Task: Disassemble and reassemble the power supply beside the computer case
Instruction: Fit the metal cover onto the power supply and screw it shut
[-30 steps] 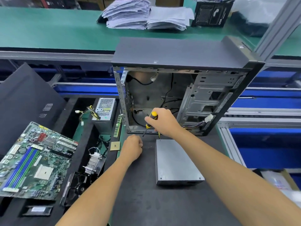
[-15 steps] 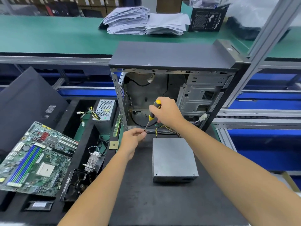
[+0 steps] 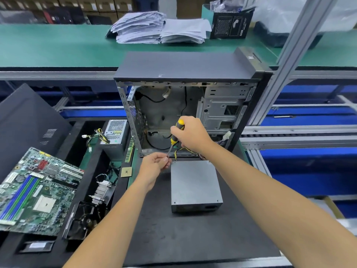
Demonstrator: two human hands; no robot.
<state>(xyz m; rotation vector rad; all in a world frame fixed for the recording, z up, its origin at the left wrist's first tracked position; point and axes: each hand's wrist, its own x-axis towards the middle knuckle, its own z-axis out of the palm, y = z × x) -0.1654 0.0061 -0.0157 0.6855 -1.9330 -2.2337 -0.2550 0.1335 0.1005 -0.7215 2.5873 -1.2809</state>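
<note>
A grey power supply lies flat on the black mat in front of the open computer case, its yellow wires trailing toward the case. My right hand grips a yellow and black screwdriver just above the case's lower edge, tip pointing down and left. My left hand pinches the screwdriver's tip between its fingers, left of the power supply's far corner; a screw there cannot be made out.
A second, perforated power supply stands left of the case. A motherboard, heatsink, fan, RAM stick and CPU chip lie at left. The black side panel leans at far left. Paper stacks sit on the green bench behind.
My left hand rose from the mat and closed its fingers on the screwdriver's tip. My right hand lifted the screwdriver slightly and tilted it toward the left hand.
</note>
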